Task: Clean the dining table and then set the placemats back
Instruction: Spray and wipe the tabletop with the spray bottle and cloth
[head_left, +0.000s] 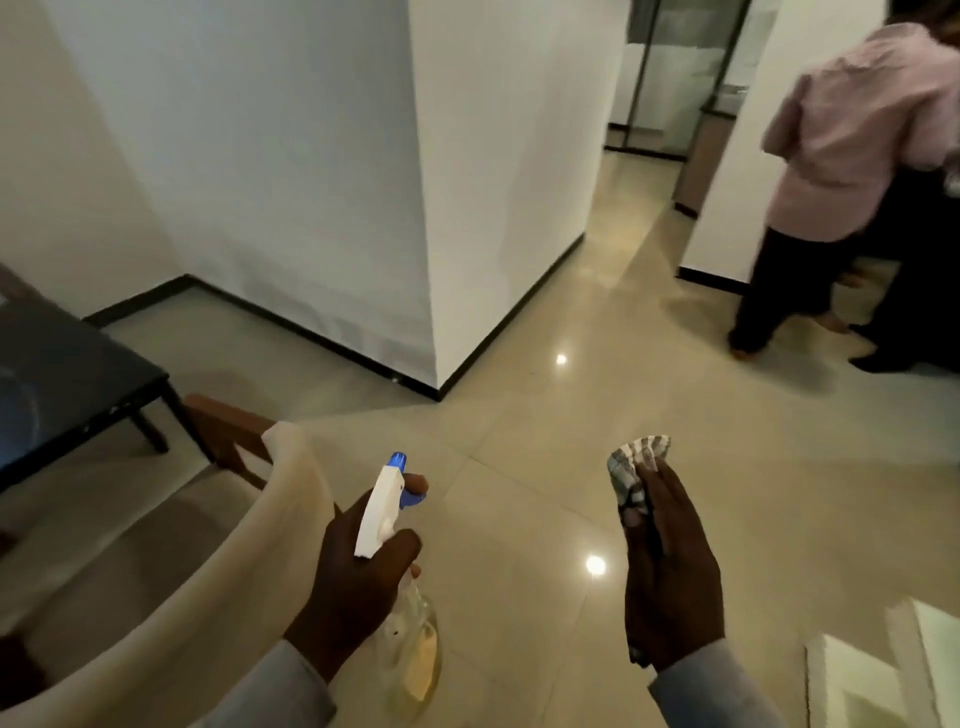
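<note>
My left hand (358, 582) grips a clear spray bottle (387, 514) with a white head and blue nozzle; a finger lies on the blue trigger, and yellowish liquid shows in the bottle below the hand. My right hand (670, 566) holds a grey-and-white checked cloth (636, 465), which sticks out above the fingers. Both hands are held out over the tiled floor. A dark table (67, 374) shows at the left edge, only partly in view. No placemats are in sight.
A cream upholstered chair (171, 561) with a wooden frame stands at lower left beside the table. A white wall corner (431, 260) juts out ahead. A person in a pink top (852, 135) stands at upper right near a doorway. Glossy beige floor tiles (571, 415) lie between.
</note>
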